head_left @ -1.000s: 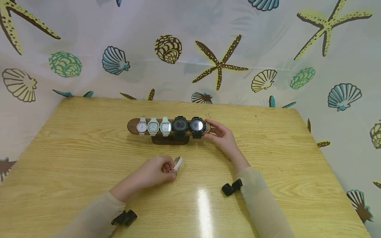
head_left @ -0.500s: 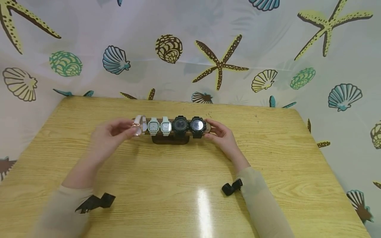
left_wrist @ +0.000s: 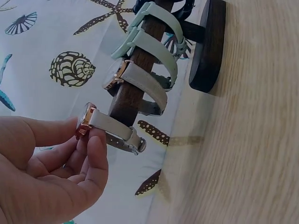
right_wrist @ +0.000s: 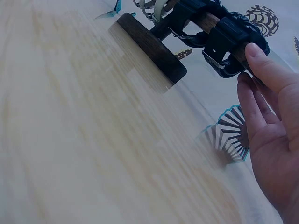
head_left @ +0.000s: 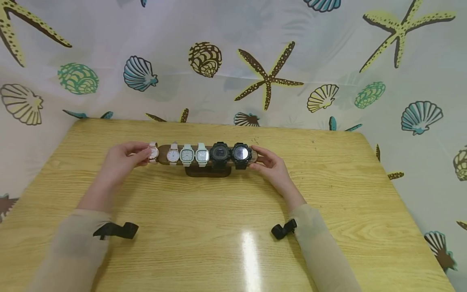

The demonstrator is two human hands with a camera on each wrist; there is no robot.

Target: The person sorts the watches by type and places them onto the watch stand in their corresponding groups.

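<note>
My left hand (head_left: 120, 162) pinches the case of a wristwatch (left_wrist: 112, 125) with a pale strap and rose-gold rim. Its buckled strap loop is at the left tip of the wooden watch stand (head_left: 163, 154); how far the bar enters the loop is unclear. Along the bar sit a similar pale-strapped watch (head_left: 173, 155), two mint-green square watches (head_left: 187, 155) and two black digital watches (head_left: 220, 153). At the other end, my right hand (head_left: 271, 166) holds the bar's tip between thumb and fingers, beside the outermost black watch (right_wrist: 226, 46).
The stand's dark base (right_wrist: 154, 49) rests on a wood-grain table (head_left: 204, 227). Behind the table and along its sides hangs a pale cloth (head_left: 226, 93) printed with shells and starfish. Small black cameras (head_left: 125, 230) are strapped to both wrists.
My left hand has carried the pale watch from the table's middle, past the front of the stand, to the bar's left tip. My right hand has stayed on the bar.
</note>
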